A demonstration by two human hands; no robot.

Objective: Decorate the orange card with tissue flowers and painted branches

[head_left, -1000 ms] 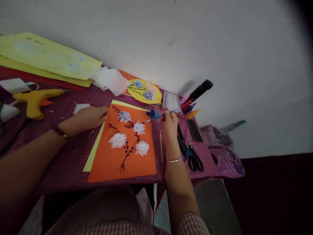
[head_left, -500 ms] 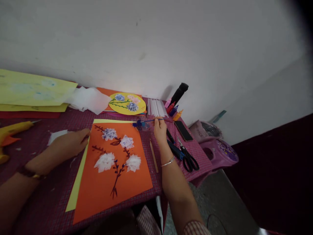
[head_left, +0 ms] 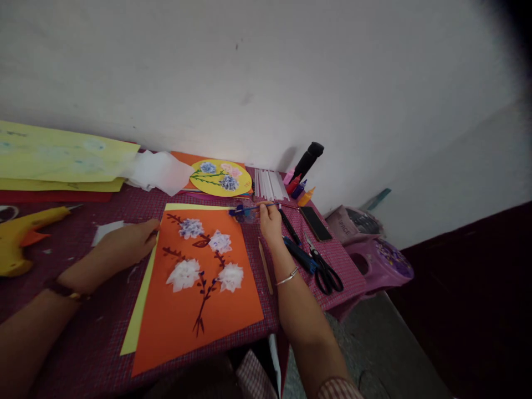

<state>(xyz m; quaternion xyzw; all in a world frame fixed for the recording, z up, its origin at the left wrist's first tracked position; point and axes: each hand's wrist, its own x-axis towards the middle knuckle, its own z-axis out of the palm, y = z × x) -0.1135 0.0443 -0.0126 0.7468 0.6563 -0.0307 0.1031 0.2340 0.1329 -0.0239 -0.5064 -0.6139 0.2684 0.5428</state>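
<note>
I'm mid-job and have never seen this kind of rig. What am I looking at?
There is no machine here. The view comes from one camera worn on a person's head, looking forward and down. The bare right hand holds a slim blue-handled paintbrush, its tip by dabs of blue paint. The bare left hand is at the left edge of an orange paper sheet bearing four ruffled whitish flowers; whether it grips is unclear. On the maroon checked tablecloth lie a yellow plastic glue gun, black-handled metal scissors and a dark rectangular phone.
</note>
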